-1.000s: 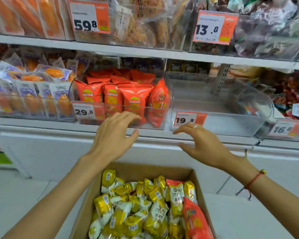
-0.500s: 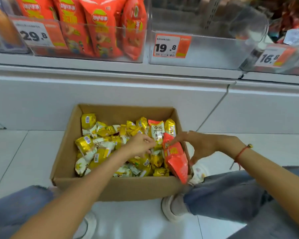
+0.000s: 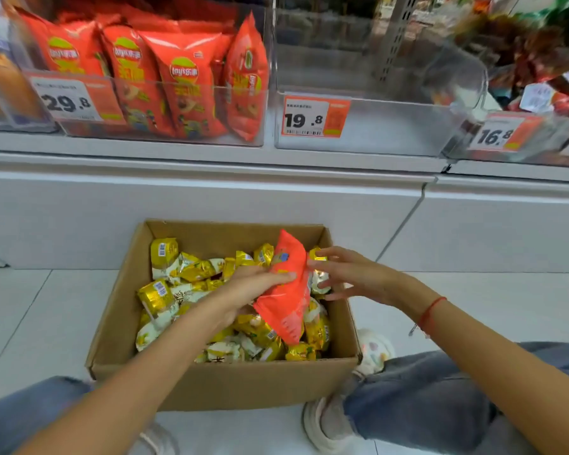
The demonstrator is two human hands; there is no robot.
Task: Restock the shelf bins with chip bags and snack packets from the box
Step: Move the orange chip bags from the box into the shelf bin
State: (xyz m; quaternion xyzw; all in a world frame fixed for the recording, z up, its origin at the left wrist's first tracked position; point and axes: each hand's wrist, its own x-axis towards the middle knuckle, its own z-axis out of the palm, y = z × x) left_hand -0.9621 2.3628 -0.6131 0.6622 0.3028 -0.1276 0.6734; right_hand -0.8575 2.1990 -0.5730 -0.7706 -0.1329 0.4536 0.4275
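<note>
A cardboard box (image 3: 230, 385) stands on the floor below the shelf, full of several yellow snack packets (image 3: 165, 290). My left hand (image 3: 253, 287) grips a red chip bag (image 3: 288, 293) and holds it tilted above the packets. My right hand (image 3: 345, 277) hovers just right of the bag with fingers spread, fingertips near its edge and a yellow packet. On the shelf, one clear bin (image 3: 165, 133) holds red chip bags (image 3: 184, 80). The clear bin (image 3: 375, 133) beside it, tagged 19.8, has nothing in it.
My knees in blue jeans (image 3: 440, 399) and white shoes (image 3: 329, 425) flank the box on the white tiled floor. A white base panel (image 3: 211, 205) runs under the shelf. Further bins with dark red packets (image 3: 539, 93) stand at the right.
Both hands dropped from the shelf edge into the box. My left hand took hold of the red chip bag and lifted it up off the right side of the box.
</note>
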